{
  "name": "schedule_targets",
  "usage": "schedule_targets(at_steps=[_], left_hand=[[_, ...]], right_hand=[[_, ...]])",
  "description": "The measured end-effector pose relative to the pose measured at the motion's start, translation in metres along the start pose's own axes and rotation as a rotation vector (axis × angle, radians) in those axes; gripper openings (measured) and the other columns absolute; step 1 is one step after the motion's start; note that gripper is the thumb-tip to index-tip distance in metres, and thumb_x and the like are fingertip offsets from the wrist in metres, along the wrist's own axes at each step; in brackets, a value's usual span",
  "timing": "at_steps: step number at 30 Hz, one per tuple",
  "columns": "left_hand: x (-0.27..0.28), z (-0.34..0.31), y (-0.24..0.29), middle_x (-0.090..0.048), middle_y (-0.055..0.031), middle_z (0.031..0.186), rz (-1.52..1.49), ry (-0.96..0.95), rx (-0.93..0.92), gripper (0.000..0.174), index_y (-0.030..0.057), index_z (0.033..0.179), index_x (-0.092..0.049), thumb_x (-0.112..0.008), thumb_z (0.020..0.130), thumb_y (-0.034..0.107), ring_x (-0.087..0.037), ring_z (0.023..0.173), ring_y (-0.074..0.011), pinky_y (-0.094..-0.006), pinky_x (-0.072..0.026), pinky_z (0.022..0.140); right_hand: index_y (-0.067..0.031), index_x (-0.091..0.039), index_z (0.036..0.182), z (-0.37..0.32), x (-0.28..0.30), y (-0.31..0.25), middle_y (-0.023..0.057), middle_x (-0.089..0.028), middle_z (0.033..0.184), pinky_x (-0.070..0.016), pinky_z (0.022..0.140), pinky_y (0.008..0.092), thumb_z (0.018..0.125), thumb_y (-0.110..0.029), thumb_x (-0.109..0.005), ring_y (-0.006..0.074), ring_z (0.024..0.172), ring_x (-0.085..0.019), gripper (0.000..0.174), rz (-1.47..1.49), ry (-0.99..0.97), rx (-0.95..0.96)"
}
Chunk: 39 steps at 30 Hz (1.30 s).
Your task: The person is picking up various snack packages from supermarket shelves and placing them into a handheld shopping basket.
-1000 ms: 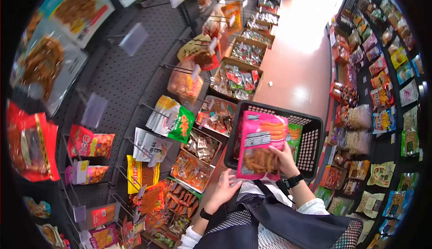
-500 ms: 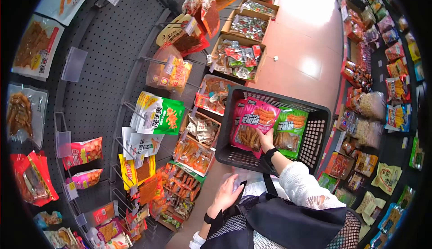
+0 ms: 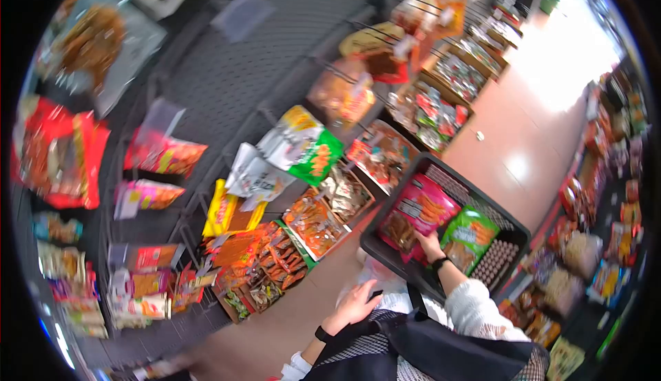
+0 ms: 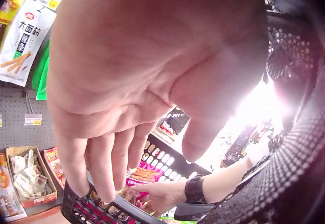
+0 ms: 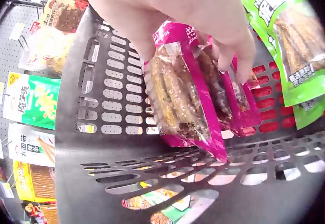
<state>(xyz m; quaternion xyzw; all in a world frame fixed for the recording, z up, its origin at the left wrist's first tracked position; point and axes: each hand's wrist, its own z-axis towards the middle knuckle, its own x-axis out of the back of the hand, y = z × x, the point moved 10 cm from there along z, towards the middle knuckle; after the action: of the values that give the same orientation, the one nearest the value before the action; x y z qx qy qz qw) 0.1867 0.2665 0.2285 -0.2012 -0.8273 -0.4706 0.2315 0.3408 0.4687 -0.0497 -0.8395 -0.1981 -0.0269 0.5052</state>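
My right hand [image 3: 431, 247] is inside a black shopping basket [image 3: 511, 228] in the head view. It holds a pink snack bag [image 3: 430, 202] near its lower corner. In the right wrist view, thumb and fingers pinch the top of the pink bag, whose clear window shows brown strips; more pink packaging sits right behind. Beside it in the basket lies a green snack bag [image 3: 470, 233]. My left hand [image 3: 357, 304] hovers by the basket's near left corner, fingers loosely extended. Its bare palm fills much of the left wrist view, with nothing held.
On the left, a pegboard shelf carries hanging packets, among them a green and white bag [image 3: 320, 157] and a yellow packet [image 3: 224, 212]. Cartons of small packets [image 3: 317, 226] line the floor level below. Another stocked shelf [image 3: 609, 229] runs along the right, with a tiled aisle [image 3: 509, 147] between.
The pink bag went from above the basket down into it, beside the green one, my right hand still on it. The head view has tilted; the left hand stays near the basket.
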Motion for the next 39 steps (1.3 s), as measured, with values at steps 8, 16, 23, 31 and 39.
schedule_targets(at_steps=[8, 16, 23, 31, 39], left_hand=[[-0.016, 0.01, 0.009, -0.056, -0.0204, 0.109, 0.016, 0.063, -0.089, 0.046, 0.0075, 0.121, -0.042, -0.053, 0.087, 0.036, -0.056, 0.099, -0.0366, -0.0412, -0.0456, 0.084], [0.034, 0.026, 0.016, -0.06, -0.017, 0.106, -0.187, 0.239, -0.204, 0.036, 0.0036, 0.114, -0.05, -0.056, 0.086, 0.026, -0.058, 0.099, -0.0304, -0.0377, -0.0473, 0.082], [0.219, -0.014, -0.043, -0.061, -0.014, 0.102, -0.399, 0.937, -0.203, 0.029, 0.0021, 0.109, -0.054, -0.059, 0.083, 0.014, -0.059, 0.094, -0.0292, -0.0362, -0.0466, 0.084], [0.363, -0.051, -0.078, -0.024, -0.0253, 0.139, -0.053, 1.504, -0.219, 0.077, -0.007, 0.136, -0.015, -0.064, 0.082, 0.018, -0.026, 0.129, -0.0352, -0.0383, -0.0203, 0.107], [0.416, -0.056, -0.09, -0.025, -0.0293, 0.136, -0.221, 1.747, -0.185, 0.099, -0.0084, 0.136, -0.011, -0.076, 0.067, 0.021, -0.028, 0.127, -0.0392, -0.0443, -0.0237, 0.105]], right_hand=[[0.0013, -0.039, 0.118, -0.05, 0.063, 0.024, 0.0136, -0.051, 0.112, -0.0429, 0.083, 0.0331, 0.071, -0.016, -0.072, 0.0218, 0.098, -0.05, 0.06, -0.046, -0.017, -0.153], [0.001, -0.037, 0.123, -0.058, 0.106, -0.071, 0.0129, -0.041, 0.115, -0.0385, 0.088, 0.0315, 0.076, -0.002, -0.063, 0.0219, 0.099, -0.045, 0.054, -0.095, 0.266, 0.212], [-0.0014, -0.033, 0.129, -0.105, 0.061, -0.227, 0.013, -0.04, 0.124, -0.036, 0.095, 0.0324, 0.083, 0.0, -0.055, 0.0226, 0.112, -0.043, 0.051, 0.108, 0.199, 0.644], [-0.0034, -0.04, 0.124, -0.166, -0.083, -0.365, 0.0084, -0.047, 0.118, -0.042, 0.087, 0.0278, 0.082, 0.002, -0.057, 0.017, 0.106, -0.05, 0.046, 0.01, -0.239, 0.857], [-0.0011, -0.03, 0.131, -0.221, -0.243, -0.527, 0.0164, -0.042, 0.127, -0.0359, 0.097, 0.0387, 0.07, -0.009, -0.074, 0.0249, 0.122, -0.038, 0.076, -0.119, -0.434, 1.213]])
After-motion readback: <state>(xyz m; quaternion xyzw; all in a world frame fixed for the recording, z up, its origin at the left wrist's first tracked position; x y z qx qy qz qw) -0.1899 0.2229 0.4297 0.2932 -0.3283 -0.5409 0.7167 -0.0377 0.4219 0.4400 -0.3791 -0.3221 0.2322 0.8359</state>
